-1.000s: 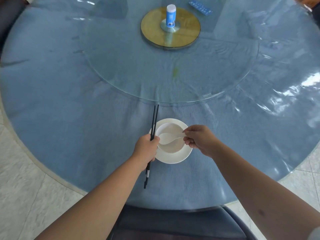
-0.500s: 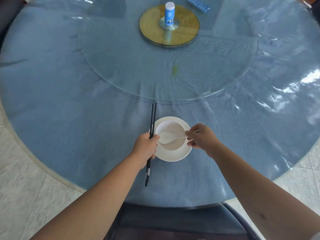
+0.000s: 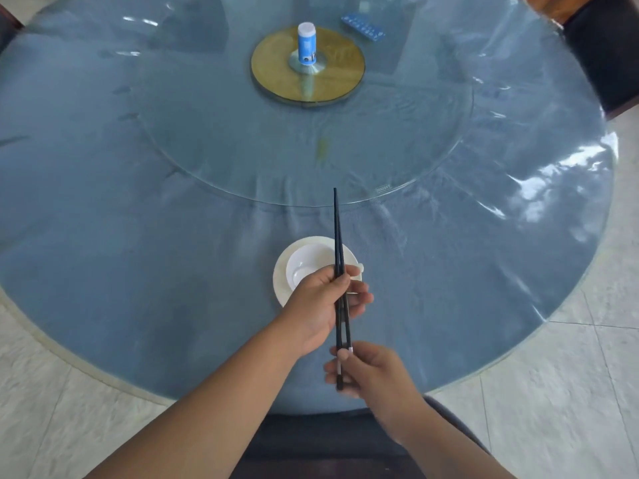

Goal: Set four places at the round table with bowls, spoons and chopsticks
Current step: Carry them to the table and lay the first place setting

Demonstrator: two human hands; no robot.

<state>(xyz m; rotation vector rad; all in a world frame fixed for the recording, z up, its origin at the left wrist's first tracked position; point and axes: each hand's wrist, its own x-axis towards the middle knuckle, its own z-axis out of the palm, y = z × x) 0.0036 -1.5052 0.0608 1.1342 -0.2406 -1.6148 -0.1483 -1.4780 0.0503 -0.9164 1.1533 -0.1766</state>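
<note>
A white bowl [image 3: 306, 257] sits on a white saucer [image 3: 280, 281] near the table's front edge. A white spoon [image 3: 300, 273] lies inside the bowl, its handle end poking out at the right past my fingers. A pair of black chopsticks [image 3: 337, 233] is held above the bowl, tips pointing away from me. My left hand [image 3: 318, 302] grips them at the middle, partly covering bowl and saucer. My right hand [image 3: 371, 373] pinches their near ends.
The round table [image 3: 103, 236] has a blue cloth under clear plastic. A glass turntable [image 3: 242, 140] carries a gold disc [image 3: 335, 77], a blue-and-white bottle [image 3: 306, 44] and a blue packet [image 3: 363, 27]. Dark chairs stand at front [image 3: 328, 440] and far right [image 3: 605, 53].
My right hand let go of the spoon, now resting in the bowl, and took the chopsticks' near ends. My left hand moved the chopsticks from the bowl's left to above it.
</note>
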